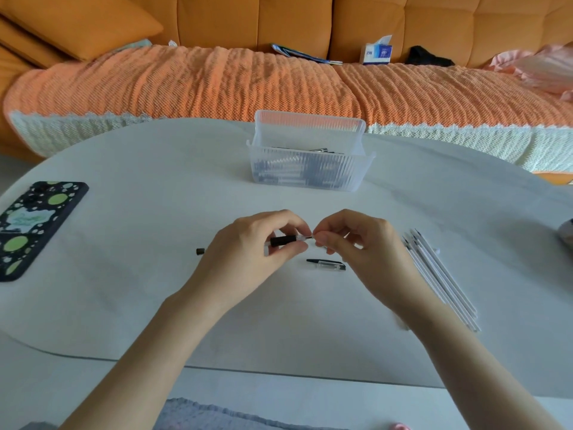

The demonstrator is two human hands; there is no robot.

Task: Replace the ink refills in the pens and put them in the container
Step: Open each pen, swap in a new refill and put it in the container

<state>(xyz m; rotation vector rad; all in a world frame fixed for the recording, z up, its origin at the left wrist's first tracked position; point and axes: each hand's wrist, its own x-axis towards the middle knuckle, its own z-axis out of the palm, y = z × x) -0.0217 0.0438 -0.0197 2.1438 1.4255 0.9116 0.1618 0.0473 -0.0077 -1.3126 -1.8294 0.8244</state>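
My left hand grips a clear pen barrel with a black grip, held level above the white table; its black end pokes out left of my palm. My right hand pinches the small piece at the pen's tip, fingers touching those of the left hand. A clear pen cap with a black clip lies on the table just below my hands. Several white ink refills lie side by side to the right. The clear ribbed container, holding several pens, stands behind my hands.
A phone in a dark case with green dots lies at the table's left edge. An orange sofa with a woven blanket runs behind the table, with a tissue box on it. A grey object shows at the right edge.
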